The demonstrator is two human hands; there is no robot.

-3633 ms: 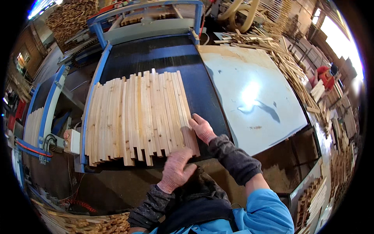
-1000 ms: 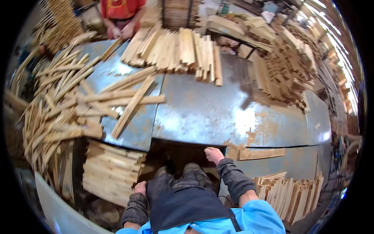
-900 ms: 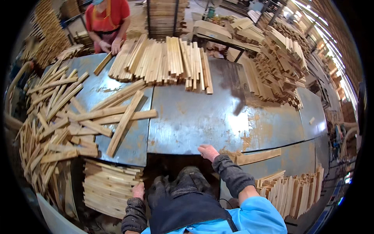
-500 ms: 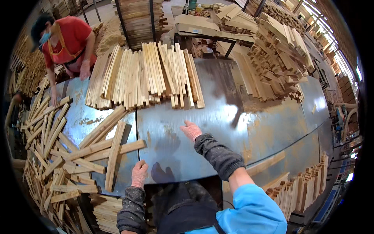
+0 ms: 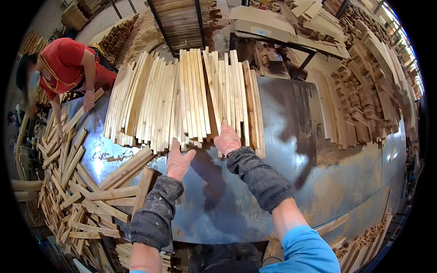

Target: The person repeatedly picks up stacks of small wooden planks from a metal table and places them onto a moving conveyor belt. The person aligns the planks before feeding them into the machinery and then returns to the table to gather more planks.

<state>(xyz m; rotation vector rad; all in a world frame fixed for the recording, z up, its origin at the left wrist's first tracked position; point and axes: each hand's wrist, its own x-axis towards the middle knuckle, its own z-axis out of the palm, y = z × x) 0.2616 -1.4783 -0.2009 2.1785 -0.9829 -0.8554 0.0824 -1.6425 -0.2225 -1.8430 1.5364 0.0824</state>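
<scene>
A wide row of pale wooden strips [image 5: 157,100] lies side by side on the metal-topped table [image 5: 273,200], their near ends uneven. My left hand [image 5: 180,160], in a pinkish knitted glove, is at the near ends of the strips left of the row's middle. Its fingers point forward and the thumb stands apart, with nothing held. My right hand [image 5: 227,140], gloved alike, reaches the near ends further right. Its fingers are stretched over the strip ends and seem to touch them; the fingertips are partly hard to make out.
A jumbled heap of wooden pieces [image 5: 98,200] covers the left side. Behind it a person in red [image 5: 75,68] handles a piece. Stacked wood [image 5: 364,100] stands at the far right, more strips [image 5: 364,241] at the near right. Cardboard [image 5: 261,22] lies on a rack behind the table.
Both my hands have moved forward from the table's near part to the near ends of the strip row. The view has shifted, and the person in red has bent lower over a piece.
</scene>
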